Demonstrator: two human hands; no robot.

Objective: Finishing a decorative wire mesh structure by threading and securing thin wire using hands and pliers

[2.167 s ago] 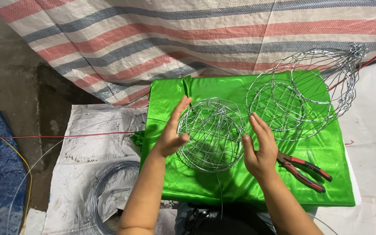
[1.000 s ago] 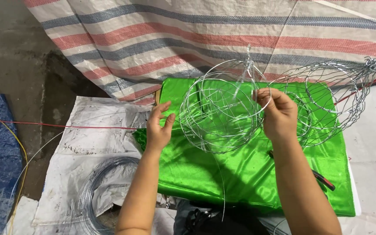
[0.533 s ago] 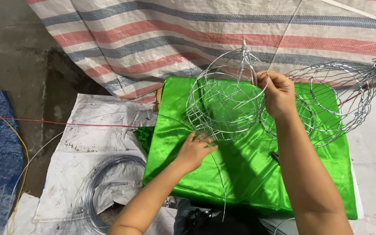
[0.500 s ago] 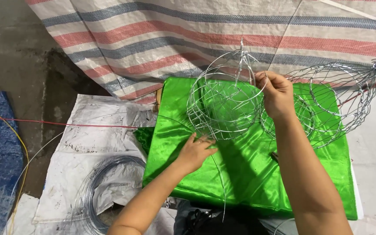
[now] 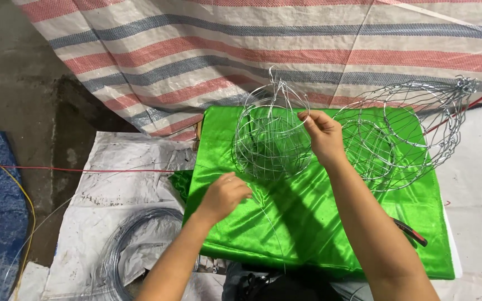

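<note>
Head view, single moment. Right hand [image 5: 323,134] is raised over the far half of the green cloth [image 5: 319,223], its fingers [image 5: 308,118] pinched together on the upper rim of a small wire basket [image 5: 271,139]. The basket hangs tilted from that grip, its lower curve just above or touching the cloth near the far left corner (contact cannot be told). Thin wire strands rise to a twisted peak at its top.

Left hand [image 5: 224,195] sits lower, over the left edge of the cloth, fingers loosely curled together. A long thin wire [image 5: 271,228] trails from the basket down past this hand toward the near edge; whether the fingers actually clamp it cannot be told.

The cloth covers a low bench-like surface; no bare part of it shows. At the far right corner of the cloth lies a larger wire cage [image 5: 414,128], open mesh, resting on its side and reaching past the cloth edge (well apart from the left hand, just beside the right wrist). Red-handled pliers [image 5: 411,231] lie near the right edge, partly hidden by the right forearm.

On the floor: white sacking [image 5: 124,167] left of the cloth, a coil of wire [image 5: 121,251] on it, a striped tarp [image 5: 224,50] beyond.
</note>
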